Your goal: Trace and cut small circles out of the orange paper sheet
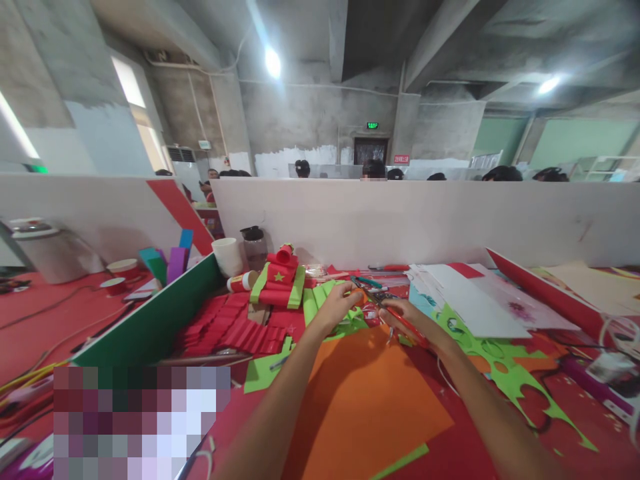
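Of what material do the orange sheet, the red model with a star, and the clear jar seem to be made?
Orange sheet: matte, probably paper or thin card; crisp edges. Red model: likely matte paper or card; rolled tube on top. Clear jar: smooth, see-through body; plastic or glass, unclear which.

Holds scissors (411,328) in the right hand (401,315), with red handles running back beneath the palm and dark blades slanting away and leftward toward the left hand (341,303). Pinches a small piece of orange paper (360,297) in the left hand, partly hidden by fingers and right by the blades, too small to tell whether cut or touching. Shows a large orange sheet (367,407) lying flat below, between the forearms, with a corner pointing right and shadow across the far part.
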The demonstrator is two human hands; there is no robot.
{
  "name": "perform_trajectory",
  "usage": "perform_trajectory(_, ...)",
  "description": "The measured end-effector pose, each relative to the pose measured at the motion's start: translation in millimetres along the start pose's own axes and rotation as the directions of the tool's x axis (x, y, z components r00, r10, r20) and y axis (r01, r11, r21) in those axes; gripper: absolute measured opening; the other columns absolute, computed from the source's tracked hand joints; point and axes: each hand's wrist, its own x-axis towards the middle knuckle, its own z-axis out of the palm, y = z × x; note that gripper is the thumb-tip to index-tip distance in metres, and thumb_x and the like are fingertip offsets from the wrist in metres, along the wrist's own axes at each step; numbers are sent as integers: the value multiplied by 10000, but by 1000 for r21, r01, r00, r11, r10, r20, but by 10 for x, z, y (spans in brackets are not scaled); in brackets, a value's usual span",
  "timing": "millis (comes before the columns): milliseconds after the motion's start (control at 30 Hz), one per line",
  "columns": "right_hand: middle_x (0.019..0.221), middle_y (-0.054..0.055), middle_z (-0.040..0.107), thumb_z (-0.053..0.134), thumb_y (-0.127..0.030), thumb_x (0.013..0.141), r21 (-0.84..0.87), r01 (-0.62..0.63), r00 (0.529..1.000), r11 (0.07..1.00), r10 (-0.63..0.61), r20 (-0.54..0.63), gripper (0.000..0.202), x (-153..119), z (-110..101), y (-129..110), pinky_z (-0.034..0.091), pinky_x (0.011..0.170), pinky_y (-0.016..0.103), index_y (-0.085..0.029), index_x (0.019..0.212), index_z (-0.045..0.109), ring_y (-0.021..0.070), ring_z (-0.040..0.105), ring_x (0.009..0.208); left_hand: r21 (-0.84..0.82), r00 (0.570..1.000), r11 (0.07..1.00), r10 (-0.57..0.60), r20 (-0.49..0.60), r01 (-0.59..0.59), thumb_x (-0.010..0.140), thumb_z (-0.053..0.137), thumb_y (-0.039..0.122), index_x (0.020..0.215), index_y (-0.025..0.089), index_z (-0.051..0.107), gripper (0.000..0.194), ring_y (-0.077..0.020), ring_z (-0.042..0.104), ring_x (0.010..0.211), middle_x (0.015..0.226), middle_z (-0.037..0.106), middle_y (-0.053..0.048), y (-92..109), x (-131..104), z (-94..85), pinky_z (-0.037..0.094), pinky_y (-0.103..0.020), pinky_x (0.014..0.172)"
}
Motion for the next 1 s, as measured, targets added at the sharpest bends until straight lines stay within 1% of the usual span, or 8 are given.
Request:
perform_trajectory(100, 658, -41, 469, 618, -497, 855, 44, -15, 1000, 999, 15, 9, 336, 0, 1, -20, 347, 447, 208, -163, 826, 597, 95, 405, 528, -1, 1000, 1000, 8, -1, -8, 781, 581, 343, 712, 168, 545, 191, -118, 478, 658, 696, 493, 29, 9, -7, 0, 421, -238, 641)
perform_trajectory(200, 645, -43, 475, 634, -494, 839, 50, -28, 1000, 998, 27, 12, 334, 1, 1, -28, 337, 427, 204, -164, 807, 589, 87, 379, 506, -2, 1000, 1000, 7, -3, -7, 777, 585, 347, 719, 167, 556, 191, -119, 478, 663, 705, 498, 27, 12, -9, 2, 419, -240, 641)
perform_trajectory(500, 637, -24, 494, 627, -525, 826, -7, 8, 1000, 1000, -8, -1, 356, 28, -7, 3, 405, 453, 233, -173, 779, 606, 120, 432, 529, 7, 1000, 1000, 9, 6, -9, 788, 583, 368, 720, 166, 554, 215, -120, 473, 668, 703, 496, 24, -6, -4, -14, 408, -246, 647)
perform_trajectory(600, 644, -27, 496, 629, -532, 829, 16, 0, 1000, 1000, 0, 1, 359, 27, -1, 23, 385, 440, 220, -175, 804, 604, 110, 424, 517, 3, 1000, 1000, 1, -1, -1, 783, 591, 365, 717, 167, 553, 212, -121, 479, 671, 699, 499, 25, -10, -1, -17, 412, -247, 652)
perform_trajectory(733, 624, -47, 464, 612, -561, 845, 68, -23, 1000, 997, 23, 9, 385, 5, 22, 70, 341, 418, 199, -176, 839, 594, 88, 407, 473, -25, 1000, 1000, -9, 0, 9, 771, 600, 366, 707, 170, 553, 211, -123, 489, 676, 700, 507, 26, -3, 0, -17, 416, -245, 656)
perform_trajectory(800, 621, -44, 467, 597, -597, 844, 72, -31, 999, 997, 30, 14, 422, -7, 26, 93, 375, 431, 204, -175, 856, 604, 93, 424, 477, -41, 1000, 999, -20, 10, 20, 767, 599, 358, 726, 170, 563, 196, -127, 507, 694, 721, 528, 20, -4, 4, -20, 417, -245, 660)
perform_trajectory(867, 645, -26, 505, 565, -625, 855, 65, -35, 999, 997, 34, 16, 459, -14, 24, 107, 426, 461, 221, -172, 904, 625, 105, 455, 498, -51, 999, 998, -30, 12, 30, 763, 597, 343, 734, 170, 566, 179, -127, 515, 700, 731, 541, 18, -11, 10, -23, 414, -243, 658)
perform_trajectory(1000, 757, 28, 603, 502, -650, 883, -20, -2, 1000, 1000, 2, 11, 524, -20, 12, 101, 471, 513, 258, -168, 1022, 655, 127, 501, 538, -53, 999, 998, -45, 9, 45, 756, 597, 324, 721, 169, 566, 161, -123, 514, 691, 718, 542, 20, -27, 18, -27, 411, -240, 649)
